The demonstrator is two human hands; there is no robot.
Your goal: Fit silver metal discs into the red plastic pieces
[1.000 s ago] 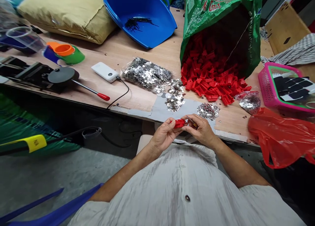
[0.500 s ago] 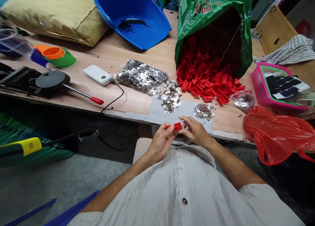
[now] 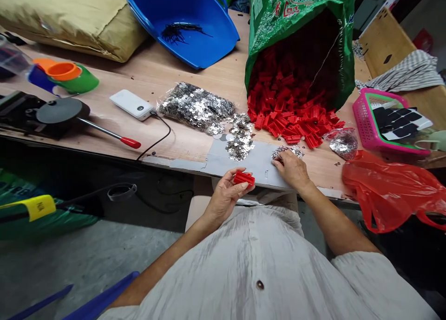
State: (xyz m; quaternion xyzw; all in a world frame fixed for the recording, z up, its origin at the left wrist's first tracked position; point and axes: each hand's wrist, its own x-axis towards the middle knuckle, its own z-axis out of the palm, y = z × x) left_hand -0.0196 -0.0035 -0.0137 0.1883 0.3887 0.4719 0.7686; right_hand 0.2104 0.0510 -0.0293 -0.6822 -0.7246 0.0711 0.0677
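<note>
My left hand is closed around a red plastic housing, held just in front of the table edge with its slotted side up. My right hand reaches down to a small pile of shiny metal pieces on a grey sheet. Its fingertips are pinched together at the near left side of that pile; whatever they grip is too small to make out. Another heap of metal pieces lies to the left on the same sheet.
Behind, a green sack spills many red housings. A clear bag of metal pieces, a white power bank and a lever press stand left. On the right are a pink basket and a red plastic bag.
My right hand has left the red housing and moved right to the small metal pile. My left hand keeps the housing, now turned so its slots show. The view has shifted slightly.
</note>
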